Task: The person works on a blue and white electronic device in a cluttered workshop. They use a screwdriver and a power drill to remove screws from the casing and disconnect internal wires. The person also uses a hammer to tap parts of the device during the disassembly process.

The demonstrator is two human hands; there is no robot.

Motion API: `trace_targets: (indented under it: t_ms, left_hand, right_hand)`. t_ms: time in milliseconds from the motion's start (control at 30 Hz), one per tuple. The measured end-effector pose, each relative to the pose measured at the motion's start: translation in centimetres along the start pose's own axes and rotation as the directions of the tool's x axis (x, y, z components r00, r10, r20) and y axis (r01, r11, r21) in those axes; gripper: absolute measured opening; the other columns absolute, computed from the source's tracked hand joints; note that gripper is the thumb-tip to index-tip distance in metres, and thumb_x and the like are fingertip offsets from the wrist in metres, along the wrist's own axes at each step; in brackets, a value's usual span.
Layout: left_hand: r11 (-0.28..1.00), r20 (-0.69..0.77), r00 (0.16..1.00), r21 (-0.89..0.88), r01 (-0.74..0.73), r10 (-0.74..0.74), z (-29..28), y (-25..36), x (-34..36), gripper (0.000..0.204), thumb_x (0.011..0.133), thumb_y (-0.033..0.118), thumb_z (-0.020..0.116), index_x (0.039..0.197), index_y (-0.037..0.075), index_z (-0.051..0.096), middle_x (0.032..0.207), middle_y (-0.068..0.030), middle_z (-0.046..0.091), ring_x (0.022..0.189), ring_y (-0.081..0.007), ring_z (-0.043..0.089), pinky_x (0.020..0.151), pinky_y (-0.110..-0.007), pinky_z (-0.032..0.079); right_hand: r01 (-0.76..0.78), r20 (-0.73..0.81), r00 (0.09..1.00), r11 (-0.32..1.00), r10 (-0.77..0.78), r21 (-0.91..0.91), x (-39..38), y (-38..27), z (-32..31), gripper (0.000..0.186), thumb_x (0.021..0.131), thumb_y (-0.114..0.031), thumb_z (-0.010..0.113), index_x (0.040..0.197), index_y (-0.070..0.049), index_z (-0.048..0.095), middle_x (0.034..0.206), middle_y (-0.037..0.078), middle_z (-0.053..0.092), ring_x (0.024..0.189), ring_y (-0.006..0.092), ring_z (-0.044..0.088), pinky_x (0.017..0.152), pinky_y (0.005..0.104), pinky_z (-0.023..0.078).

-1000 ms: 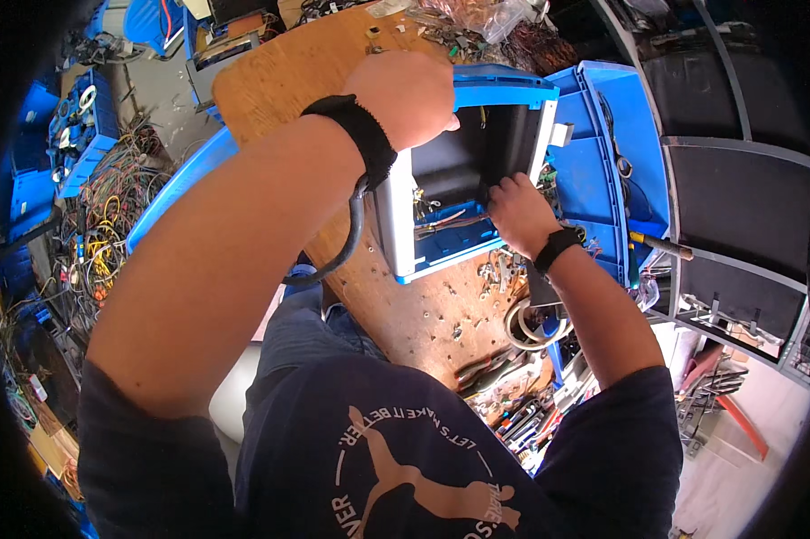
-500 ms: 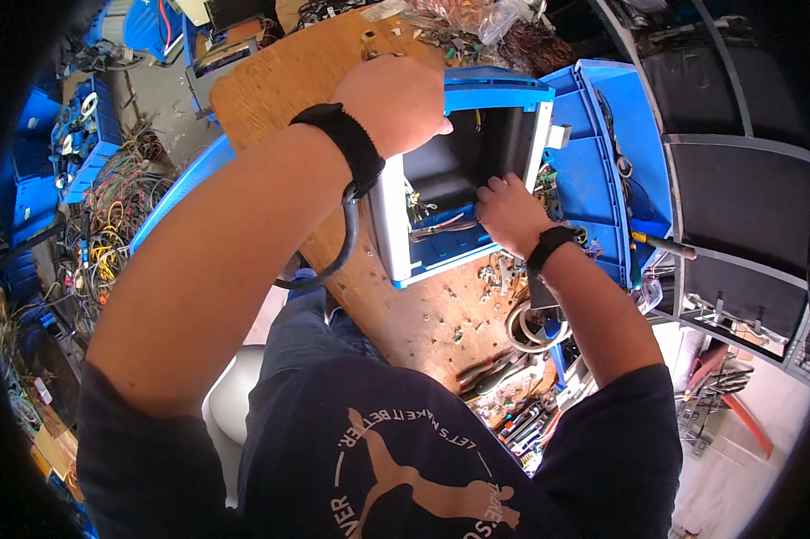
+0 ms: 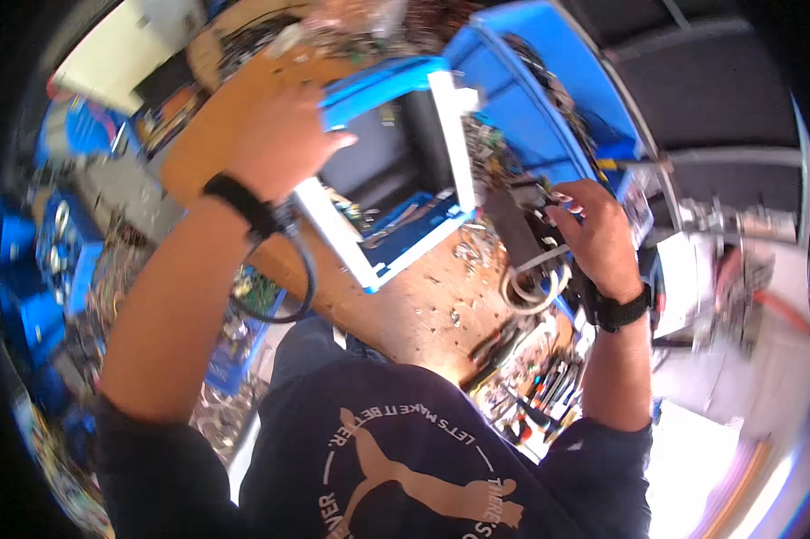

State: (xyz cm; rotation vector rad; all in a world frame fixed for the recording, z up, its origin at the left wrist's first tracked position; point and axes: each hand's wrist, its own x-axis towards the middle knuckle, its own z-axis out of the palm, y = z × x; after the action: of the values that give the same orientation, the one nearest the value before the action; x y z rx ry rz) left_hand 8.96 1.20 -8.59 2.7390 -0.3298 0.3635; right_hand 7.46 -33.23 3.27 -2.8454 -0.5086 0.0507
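A blue-and-white open housing (image 3: 463, 171) with a dark interior and some wires inside stands tilted on the wooden bench (image 3: 396, 332). My left hand (image 3: 288, 135) grips its upper left edge, blurred, wearing a black wrist strap with a dark cord. Right of the housing, my right hand (image 3: 594, 234) is closed on a small red, white and blue object, too blurred to identify, above a dark plate (image 3: 531, 234) among clutter.
A large blue bin (image 3: 513, 99) sits behind at the right. Coiled beige material (image 3: 535, 296) and assorted tools (image 3: 544, 391) lie on the near right. Blue bins (image 3: 41, 319) and tangled cables fill the left. Dark framed panels (image 3: 710, 99) stand at the right edge.
My right hand has left the housing's lower right opening, moved out to the right and taken hold of a small object. The view has shifted and the housing appears more tilted.
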Motion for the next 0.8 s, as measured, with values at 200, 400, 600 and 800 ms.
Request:
trace_targets:
  t_ms: [200, 400, 600, 800]
  left_hand:
    - [0.986, 0.174, 0.971, 0.059, 0.154, -0.162, -4.3, 2.9, 0.5, 0.048, 0.082, 0.045, 0.067, 0.106, 0.004, 0.062, 0.092, -0.0238, 0.065, 0.088, -0.0430, 0.061, 0.072, -0.046, 0.049]
    - [0.984, 0.265, 0.951, -0.035, 0.176, -0.161, -1.1, -0.5, 1.0, 0.049, 0.087, 0.043, 0.061, 0.104, -0.003, 0.058, 0.093, -0.0264, 0.063, 0.091, -0.0451, 0.058, 0.076, -0.047, 0.045]
    - [0.988, 0.298, 0.947, -0.049, 0.143, -0.122, -1.7, 0.0, 1.2, 0.049, 0.090, 0.041, 0.058, 0.109, -0.004, 0.058, 0.103, -0.0270, 0.062, 0.099, -0.0413, 0.058, 0.085, -0.044, 0.044]
    - [0.990, 0.326, 0.936, 0.000, 0.140, -0.132, -1.0, -3.3, 2.1, 0.054, 0.091, 0.044, 0.056, 0.114, -0.005, 0.057, 0.109, -0.0246, 0.061, 0.102, -0.0379, 0.058, 0.087, -0.042, 0.043]
  right_hand:
    - [-0.352, -0.242, 0.868, 0.882, 0.433, 0.313, -13.2, -0.2, -0.8, 0.024, 0.076, -0.012, 0.068, 0.096, 0.001, 0.066, 0.091, 0.018, 0.063, 0.087, 0.0333, 0.063, 0.075, 0.0388, 0.049]
    - [-0.612, -0.096, 0.751, 0.743, 0.654, 0.273, -28.6, -2.0, 2.2, 0.020, 0.073, -0.007, 0.072, 0.092, 0.000, 0.067, 0.091, 0.015, 0.065, 0.086, 0.0319, 0.063, 0.077, 0.0375, 0.050]
    - [-0.689, 0.173, 0.711, 0.626, 0.681, 0.365, -37.4, -3.9, 8.9, 0.027, 0.078, -0.020, 0.069, 0.099, -0.003, 0.066, 0.091, 0.016, 0.065, 0.088, 0.0325, 0.062, 0.077, 0.0392, 0.051]
    - [-0.721, 0.248, 0.668, 0.527, 0.702, 0.451, -41.5, -2.6, 14.6, 0.030, 0.079, -0.025, 0.067, 0.103, -0.007, 0.066, 0.098, 0.015, 0.064, 0.091, 0.0328, 0.062, 0.080, 0.0420, 0.050]
